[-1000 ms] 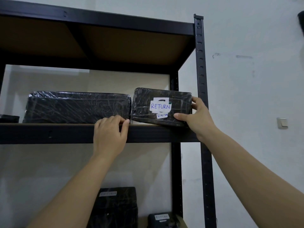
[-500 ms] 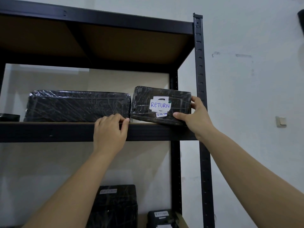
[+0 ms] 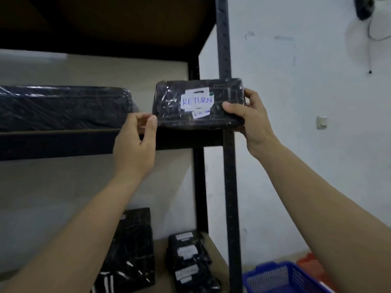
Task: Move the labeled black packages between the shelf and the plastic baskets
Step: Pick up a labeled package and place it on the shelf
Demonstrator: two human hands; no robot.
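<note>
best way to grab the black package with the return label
Grip the RETURN package by its two short ends, one hand from each side. It stands on its long edge, label forward; the right hand already clasps the right end, the left hand is at the left end.

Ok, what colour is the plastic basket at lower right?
Blue plastic basket, head view.

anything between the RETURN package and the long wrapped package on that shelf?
Head view: only the left hand at the RETURN package corner; otherwise bare shelf beside the long wrapped package.
</note>
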